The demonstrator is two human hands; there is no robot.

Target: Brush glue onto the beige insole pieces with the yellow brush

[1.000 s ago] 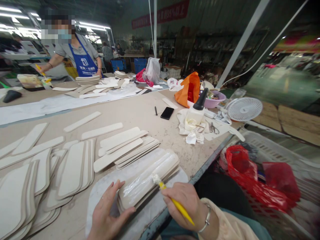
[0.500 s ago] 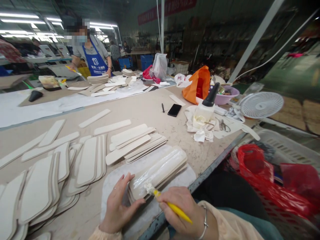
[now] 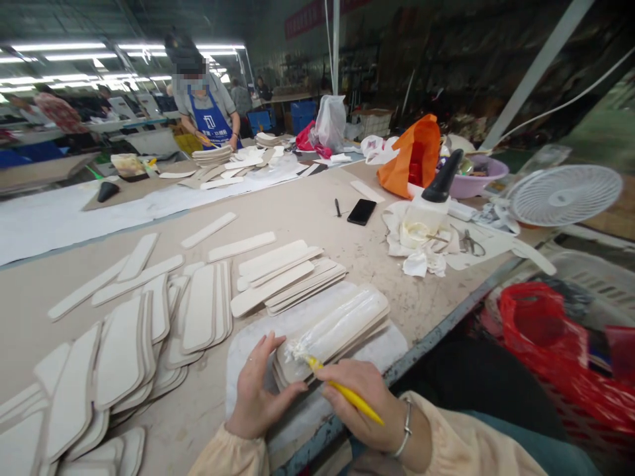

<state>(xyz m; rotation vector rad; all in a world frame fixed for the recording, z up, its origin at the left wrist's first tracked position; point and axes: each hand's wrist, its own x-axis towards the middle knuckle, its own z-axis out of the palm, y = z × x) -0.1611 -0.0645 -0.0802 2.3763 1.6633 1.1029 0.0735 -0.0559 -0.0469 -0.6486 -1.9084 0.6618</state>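
My right hand (image 3: 360, 400) is closed round a yellow-handled brush (image 3: 364, 404). White paste-like stuff clings to its bristles, which touch the near-left end of the top piece on a small stack of pale, round-cornered panels (image 3: 342, 324). A wet, shiny white coat covers much of that piece. My left hand (image 3: 258, 383) lies at the left end of this stack, thumb and fingers spread about its corner. Beneath the stack is a white sheet (image 3: 248, 337). Just behind it sits a pile of narrower pale strips (image 3: 282, 277).
Fanned stacks of pale panels (image 3: 119, 357) cover the left of the table. Farther back are a phone (image 3: 362, 211), a glue tub (image 3: 421, 218), scissors (image 3: 471, 243), an orange bag (image 3: 411, 155) and a white fan (image 3: 565, 195). A co-worker (image 3: 208, 109) stands across the table.
The brush has moved slightly toward the left end of the top panel, and the coat on it looks whiter. The view has turned a little left. Across the table, the co-worker's head is bent lower.
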